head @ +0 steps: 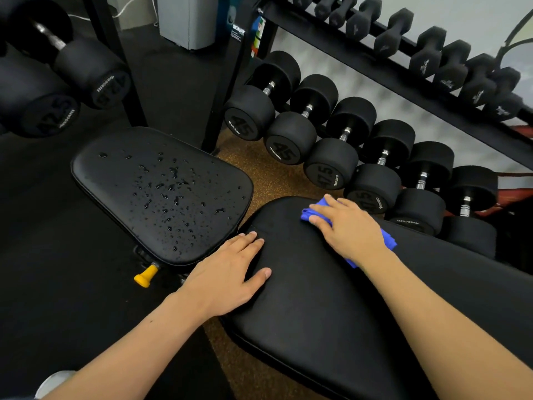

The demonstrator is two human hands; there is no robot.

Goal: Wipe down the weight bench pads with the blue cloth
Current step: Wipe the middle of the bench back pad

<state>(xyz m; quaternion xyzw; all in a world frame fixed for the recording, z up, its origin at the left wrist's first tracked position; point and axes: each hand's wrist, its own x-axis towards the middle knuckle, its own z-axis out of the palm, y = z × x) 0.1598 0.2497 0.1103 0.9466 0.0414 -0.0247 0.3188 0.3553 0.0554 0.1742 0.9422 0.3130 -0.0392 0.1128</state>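
Black rubber flooring (57,255) with a brown speckled patch (277,180) filled the gym corner seen from the head camera, and a dumbbell rack (432,70) stood beyond both hands. Round black dumbbells (291,140) marked 45 and 47.5 lined its lower tier just past the right hand's fingertips, while smaller hex dumbbells (395,33) sat along the upper rail. More heavy dumbbells (49,114), one marked 42.5, rested on another rack far beyond the left hand.

Two black bench pads lay apart with a gap between them. The seat pad (161,192), ahead of the left hand, was dotted all over with water droplets (173,186). A yellow adjustment knob (146,276) stuck out below its near edge, just to the left of the left wrist.

The back pad (317,313) stretched under both hands and looked dry and matte. The left hand (230,272) lay flat and spread on the pad's near-left corner, fingers pointing toward the seat pad, holding nothing. The right hand (346,226) pressed palm-down on the blue cloth (315,212), fingers extended over it; the cloth was bunched beneath the palm near the pad's far edge, showing blue in front of the fingertips and again behind the wrist.
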